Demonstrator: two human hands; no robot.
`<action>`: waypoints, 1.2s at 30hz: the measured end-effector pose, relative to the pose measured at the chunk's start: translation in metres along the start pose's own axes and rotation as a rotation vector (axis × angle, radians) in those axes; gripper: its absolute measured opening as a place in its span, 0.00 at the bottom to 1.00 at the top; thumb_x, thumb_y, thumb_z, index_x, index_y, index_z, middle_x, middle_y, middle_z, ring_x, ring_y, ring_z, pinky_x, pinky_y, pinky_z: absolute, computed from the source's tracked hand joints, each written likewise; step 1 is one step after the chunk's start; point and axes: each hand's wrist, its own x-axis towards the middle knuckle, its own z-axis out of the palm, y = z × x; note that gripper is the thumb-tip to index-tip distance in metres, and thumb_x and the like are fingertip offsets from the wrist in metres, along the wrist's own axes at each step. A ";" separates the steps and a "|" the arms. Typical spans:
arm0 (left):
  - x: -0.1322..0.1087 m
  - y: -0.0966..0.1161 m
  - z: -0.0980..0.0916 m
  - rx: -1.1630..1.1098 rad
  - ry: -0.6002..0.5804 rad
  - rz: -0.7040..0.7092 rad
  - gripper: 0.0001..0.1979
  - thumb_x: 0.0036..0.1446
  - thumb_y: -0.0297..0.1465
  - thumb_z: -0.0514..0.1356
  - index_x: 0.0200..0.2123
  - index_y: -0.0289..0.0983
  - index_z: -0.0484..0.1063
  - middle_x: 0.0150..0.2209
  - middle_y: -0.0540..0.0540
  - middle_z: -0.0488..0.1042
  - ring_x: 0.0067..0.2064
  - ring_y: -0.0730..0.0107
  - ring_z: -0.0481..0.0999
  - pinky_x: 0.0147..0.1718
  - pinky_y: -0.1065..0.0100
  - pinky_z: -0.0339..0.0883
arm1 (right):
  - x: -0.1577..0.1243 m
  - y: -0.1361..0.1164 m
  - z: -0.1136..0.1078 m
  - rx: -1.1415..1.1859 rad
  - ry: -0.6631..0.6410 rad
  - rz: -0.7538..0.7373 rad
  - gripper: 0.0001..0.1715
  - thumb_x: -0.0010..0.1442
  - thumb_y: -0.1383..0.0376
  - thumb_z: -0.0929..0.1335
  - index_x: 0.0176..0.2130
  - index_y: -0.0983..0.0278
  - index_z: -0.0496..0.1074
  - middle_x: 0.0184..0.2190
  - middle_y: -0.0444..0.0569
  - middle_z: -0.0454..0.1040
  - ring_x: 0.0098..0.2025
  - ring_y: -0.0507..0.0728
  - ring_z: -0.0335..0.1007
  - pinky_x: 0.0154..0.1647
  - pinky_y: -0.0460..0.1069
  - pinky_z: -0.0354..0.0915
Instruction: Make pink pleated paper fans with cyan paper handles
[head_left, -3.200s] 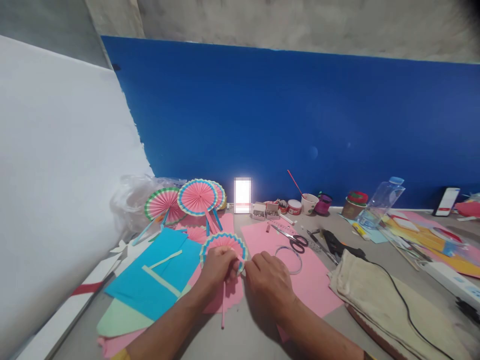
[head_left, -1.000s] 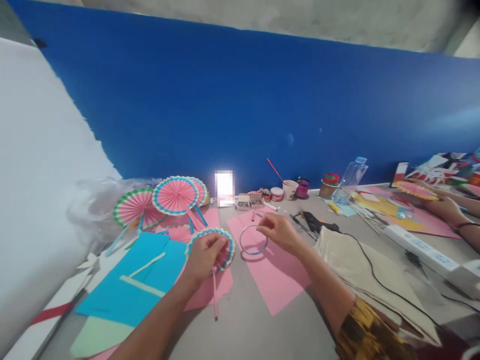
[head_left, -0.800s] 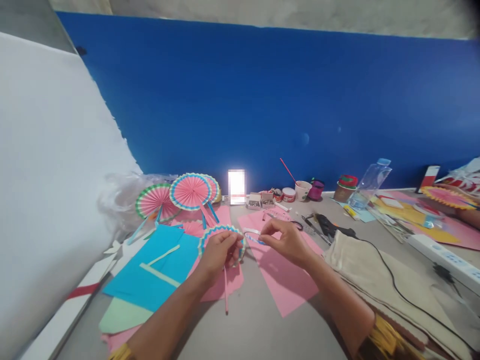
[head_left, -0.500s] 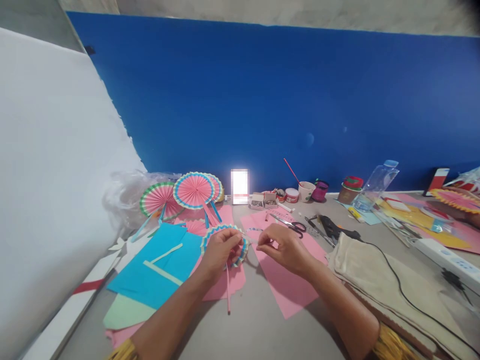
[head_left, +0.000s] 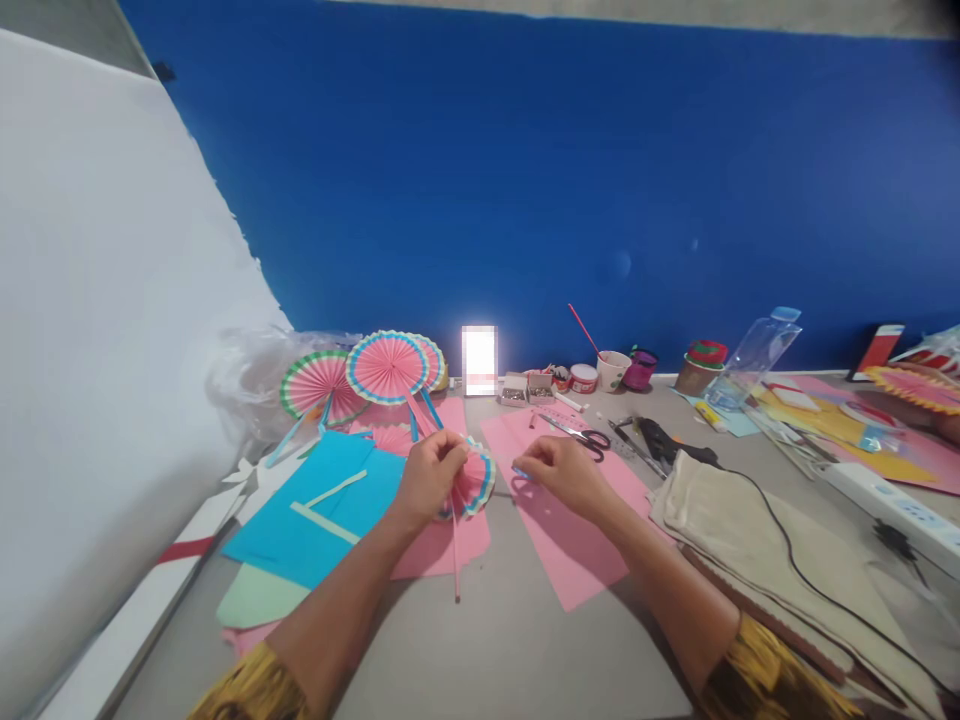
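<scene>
My left hand [head_left: 433, 478] is closed in a pinch above a round pleated paper fan [head_left: 478, 480], pink with a blue and cream zigzag rim; its fingertips hide whatever they hold. A thin pink stick [head_left: 456, 560] points from that fan toward me. To the right, my right hand [head_left: 562, 472] pinches a small blue-and-white strip [head_left: 520, 473] over a pink paper sheet [head_left: 574, 560]. Most of the strip is covered by the fingers. Behind my left hand stand finished-looking pleated fans, one blue-rimmed [head_left: 392, 367] and one green-rimmed [head_left: 322, 386].
Scissors [head_left: 589, 437] lie on the pink sheet, near a black glue gun [head_left: 671, 442] with a cord. Blue paper [head_left: 330, 540] with pale strips is at left. A folded cloth [head_left: 739, 535], power strip [head_left: 900, 510], plastic bottle [head_left: 754, 355] and paper cup [head_left: 613, 372] occupy the right.
My hands have moved apart. The left shifted slightly left, and the pale strip between them no longer shows. The blue-and-white strip left its spot on the sheet for my right fingertips.
</scene>
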 end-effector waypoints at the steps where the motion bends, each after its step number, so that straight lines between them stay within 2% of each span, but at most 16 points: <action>1: 0.003 -0.002 -0.003 0.014 0.000 -0.005 0.10 0.52 0.39 0.58 0.25 0.38 0.68 0.20 0.55 0.67 0.23 0.74 0.64 0.25 0.71 0.59 | 0.001 0.001 0.003 0.030 -0.028 0.021 0.15 0.59 0.57 0.69 0.25 0.63 0.73 0.23 0.44 0.78 0.27 0.53 0.71 0.29 0.46 0.57; 5: 0.011 -0.007 -0.016 0.079 -0.002 -0.012 0.08 0.47 0.36 0.59 0.23 0.37 0.70 0.23 0.53 0.69 0.27 0.72 0.67 0.29 0.71 0.61 | -0.003 -0.003 0.015 0.005 -0.106 0.058 0.20 0.60 0.56 0.67 0.21 0.63 0.70 0.22 0.44 0.77 0.26 0.53 0.68 0.27 0.46 0.55; 10: 0.015 -0.009 -0.033 0.137 -0.086 -0.055 0.08 0.43 0.35 0.59 0.21 0.37 0.70 0.19 0.55 0.66 0.23 0.74 0.63 0.24 0.71 0.57 | -0.018 -0.019 0.030 -0.195 -0.067 0.050 0.15 0.59 0.60 0.68 0.22 0.62 0.71 0.25 0.44 0.78 0.29 0.53 0.68 0.28 0.47 0.52; 15: 0.016 -0.012 -0.045 0.218 -0.140 -0.074 0.08 0.41 0.35 0.60 0.21 0.36 0.74 0.19 0.54 0.67 0.23 0.73 0.64 0.24 0.72 0.56 | -0.027 -0.023 0.042 -0.260 -0.104 0.031 0.13 0.60 0.61 0.68 0.25 0.61 0.73 0.28 0.43 0.79 0.30 0.53 0.69 0.29 0.47 0.50; 21: 0.013 -0.020 -0.039 0.325 -0.161 -0.045 0.06 0.41 0.32 0.58 0.17 0.37 0.71 0.17 0.54 0.66 0.23 0.73 0.64 0.23 0.71 0.54 | -0.029 -0.019 0.051 -0.375 -0.118 -0.006 0.14 0.62 0.58 0.67 0.28 0.60 0.75 0.31 0.45 0.80 0.31 0.54 0.70 0.29 0.48 0.47; 25: 0.013 -0.024 -0.035 0.362 -0.157 -0.033 0.07 0.42 0.32 0.58 0.18 0.36 0.73 0.19 0.52 0.71 0.24 0.70 0.68 0.24 0.70 0.56 | -0.030 -0.018 0.051 -0.421 -0.131 -0.013 0.16 0.64 0.56 0.66 0.29 0.60 0.76 0.31 0.46 0.81 0.32 0.55 0.71 0.29 0.49 0.46; 30: 0.012 -0.020 -0.034 0.375 -0.156 -0.033 0.07 0.42 0.33 0.59 0.17 0.37 0.72 0.17 0.52 0.69 0.23 0.71 0.66 0.24 0.70 0.55 | -0.031 -0.018 0.051 -0.463 -0.160 -0.014 0.18 0.65 0.54 0.66 0.30 0.59 0.77 0.33 0.47 0.81 0.33 0.56 0.72 0.29 0.50 0.46; 36: 0.011 -0.017 -0.034 0.374 -0.151 -0.049 0.06 0.41 0.31 0.58 0.17 0.37 0.71 0.17 0.53 0.68 0.23 0.71 0.65 0.24 0.70 0.55 | -0.031 -0.018 0.054 -0.486 -0.170 -0.019 0.15 0.65 0.56 0.66 0.31 0.59 0.77 0.33 0.47 0.81 0.33 0.56 0.72 0.29 0.49 0.46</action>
